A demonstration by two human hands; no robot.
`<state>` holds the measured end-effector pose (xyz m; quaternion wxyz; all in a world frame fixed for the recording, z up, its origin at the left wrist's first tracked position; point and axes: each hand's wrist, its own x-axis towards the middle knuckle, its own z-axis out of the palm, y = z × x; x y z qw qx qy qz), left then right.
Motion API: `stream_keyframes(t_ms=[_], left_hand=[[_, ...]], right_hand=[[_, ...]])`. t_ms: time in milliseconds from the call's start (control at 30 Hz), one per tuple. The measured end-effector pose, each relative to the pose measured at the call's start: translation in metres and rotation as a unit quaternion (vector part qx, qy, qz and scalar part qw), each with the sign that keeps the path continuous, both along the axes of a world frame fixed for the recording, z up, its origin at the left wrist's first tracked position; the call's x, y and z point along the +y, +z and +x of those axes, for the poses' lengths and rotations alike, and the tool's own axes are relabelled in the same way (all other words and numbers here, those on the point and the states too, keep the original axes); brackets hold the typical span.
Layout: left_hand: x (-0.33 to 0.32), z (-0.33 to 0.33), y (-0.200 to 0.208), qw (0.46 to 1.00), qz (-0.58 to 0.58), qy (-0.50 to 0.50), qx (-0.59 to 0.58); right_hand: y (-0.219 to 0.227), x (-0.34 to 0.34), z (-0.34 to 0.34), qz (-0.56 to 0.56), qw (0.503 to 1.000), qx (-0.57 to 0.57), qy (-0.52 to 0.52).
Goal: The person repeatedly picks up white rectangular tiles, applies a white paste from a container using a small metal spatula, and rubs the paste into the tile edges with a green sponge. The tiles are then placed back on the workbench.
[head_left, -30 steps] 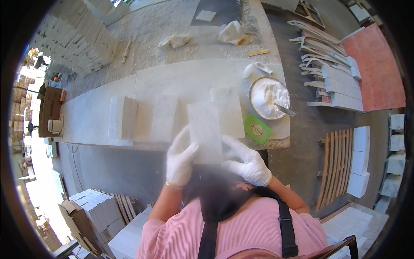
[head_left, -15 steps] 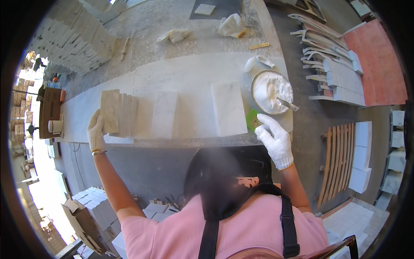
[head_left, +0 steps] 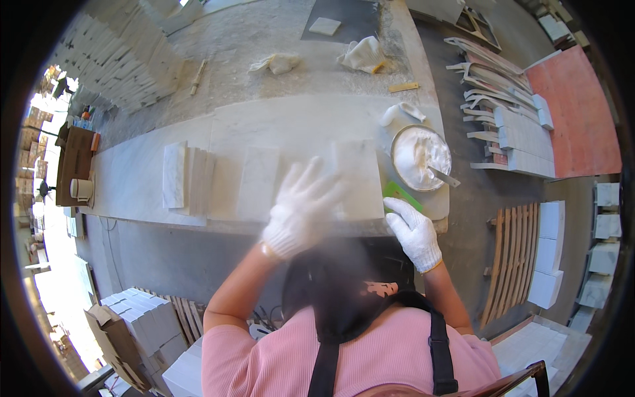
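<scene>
My left hand [head_left: 301, 208], in a white knit glove, is over the middle of the worktable with its fingers spread and holds nothing; motion smears it. Behind it are a pale marble tile [head_left: 256, 172] and, partly hidden, a larger one [head_left: 360, 178]. At the lower right corner of that larger tile is my gloved right hand [head_left: 415, 235], thumb and fingers apart; whether it touches the tile I cannot tell. A flat green tool [head_left: 400, 193] lies just beyond its fingers. On the left, several tiles [head_left: 174, 175] stand in an overlapping row.
A round tub of white paste [head_left: 421, 155] with a metal-bladed tool [head_left: 444, 176] in it is at the table's right end. Gloves [head_left: 362, 55] lie farther back. Stacked tiles [head_left: 119, 56] rise at far left. A wooden pallet [head_left: 512, 258] stands on the right.
My left hand has left the tile row and swung right to the middle. The row's front tile now shows narrower. My right hand has moved slightly down and left toward the larger tile's corner.
</scene>
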<state>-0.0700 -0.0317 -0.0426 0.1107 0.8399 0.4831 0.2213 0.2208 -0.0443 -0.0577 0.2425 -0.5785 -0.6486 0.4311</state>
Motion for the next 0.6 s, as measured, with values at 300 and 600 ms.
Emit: stream_keyframes(t_ms=[300, 600], left_hand=[[0.064, 0.049, -0.025, 0.998, 0.028, 0.006, 0.059], [-0.052, 0.013, -0.024, 0.962, -0.115, -0.188, -0.161]], right_hand=[[-0.002, -0.014, 0.015, -0.119, 0.987, 0.076, -0.08], [-0.002, -0.002, 0.002, -0.107, 0.991, 0.081, -0.027]])
